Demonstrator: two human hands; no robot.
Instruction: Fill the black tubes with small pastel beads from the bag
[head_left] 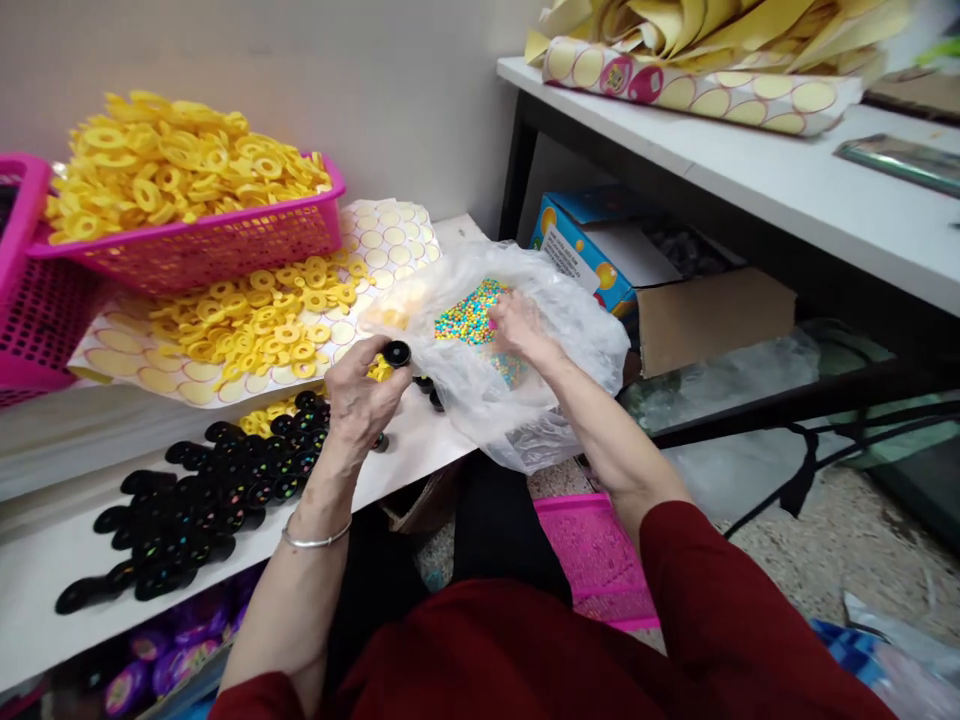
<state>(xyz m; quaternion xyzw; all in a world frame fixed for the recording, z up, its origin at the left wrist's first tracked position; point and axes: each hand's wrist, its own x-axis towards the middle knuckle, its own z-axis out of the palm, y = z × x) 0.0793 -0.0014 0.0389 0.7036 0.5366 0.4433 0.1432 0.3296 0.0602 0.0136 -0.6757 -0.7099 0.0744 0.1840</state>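
Note:
My left hand (364, 392) is closed around a small black plastic piece (396, 353) with a round end, held upright near the bag. A clear plastic bag (577, 330) lies spread open, with many tiny coloured beads (469, 315) in it. Among the beads is my right hand (519, 322), its fingers bent together; what they pinch is hidden. Many black pieces with round ends (217, 490) lie in rows on the white table, several with coloured dots inside. Yellow plastic rings with tabs (277, 310) are heaped on a sticker sheet (394, 235).
A pink basket (225, 245) piled with yellow rings stands at the back left. To the right are an open blue carton (585, 250) and a higher white table (712, 170) with rolled sticker sheets (697, 90). A pink basket (592, 550) sits on the floor.

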